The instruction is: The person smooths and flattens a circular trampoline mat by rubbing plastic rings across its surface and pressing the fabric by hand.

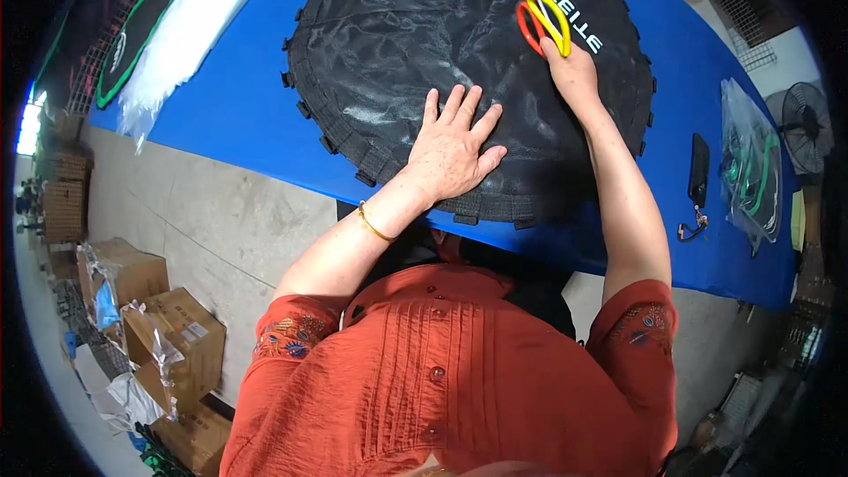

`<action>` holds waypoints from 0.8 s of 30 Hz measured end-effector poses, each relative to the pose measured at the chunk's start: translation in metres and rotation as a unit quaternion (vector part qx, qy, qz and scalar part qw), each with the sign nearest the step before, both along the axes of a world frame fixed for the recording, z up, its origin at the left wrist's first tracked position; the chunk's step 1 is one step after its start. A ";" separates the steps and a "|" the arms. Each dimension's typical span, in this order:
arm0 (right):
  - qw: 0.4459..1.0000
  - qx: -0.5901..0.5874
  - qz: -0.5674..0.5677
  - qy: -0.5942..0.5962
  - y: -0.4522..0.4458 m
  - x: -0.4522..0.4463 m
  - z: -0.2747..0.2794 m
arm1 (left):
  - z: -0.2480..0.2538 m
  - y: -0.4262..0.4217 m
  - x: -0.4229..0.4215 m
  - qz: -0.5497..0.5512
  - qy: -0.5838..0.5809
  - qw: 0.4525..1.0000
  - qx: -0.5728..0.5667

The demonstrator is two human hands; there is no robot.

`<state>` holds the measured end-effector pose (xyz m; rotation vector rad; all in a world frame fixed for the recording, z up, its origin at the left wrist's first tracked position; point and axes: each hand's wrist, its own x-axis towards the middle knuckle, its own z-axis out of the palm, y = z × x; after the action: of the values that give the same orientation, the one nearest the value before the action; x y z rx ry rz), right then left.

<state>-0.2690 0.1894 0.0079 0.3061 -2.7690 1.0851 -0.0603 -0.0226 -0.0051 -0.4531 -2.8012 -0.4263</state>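
A round black mesh trampoline mat (397,44) with loops along its edge and white lettering lies on the blue table. My left hand (451,150) rests flat on the near part of the mat, fingers spread, holding nothing. In my right hand (572,71) is a pair of scissors (565,33) with one yellow and one red handle, held over the mat beside the lettering. The blades are hard to tell apart from the white print beyond the handles.
On the blue table (680,177), a dark narrow object (699,166) and a plastic bag with green-edged pieces (751,159) lie to the right. Clear plastic sheeting (199,26) covers the far left. A fan (802,119) stands at right; cardboard boxes (181,336) sit on the floor.
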 end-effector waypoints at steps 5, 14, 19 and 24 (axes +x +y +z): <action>0.990 -0.067 0.046 -0.113 -0.005 0.043 0.024 | 0.001 -0.001 0.000 -0.001 -0.002 1.000 0.006; 0.998 0.006 0.016 -0.064 -0.012 0.046 0.015 | -0.002 -0.002 0.001 0.000 -0.001 1.000 0.022; 0.998 0.011 0.001 -0.066 -0.010 0.046 0.010 | -0.001 -0.002 0.001 0.001 0.000 1.000 0.023; 0.999 0.033 -0.010 -0.037 -0.009 0.050 0.007 | -0.001 -0.002 0.000 0.000 0.000 1.000 0.023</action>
<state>-0.2192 0.1803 0.0147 0.2508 -2.8703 1.0220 -0.0605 -0.0250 -0.0063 -0.4418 -2.7845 -0.4901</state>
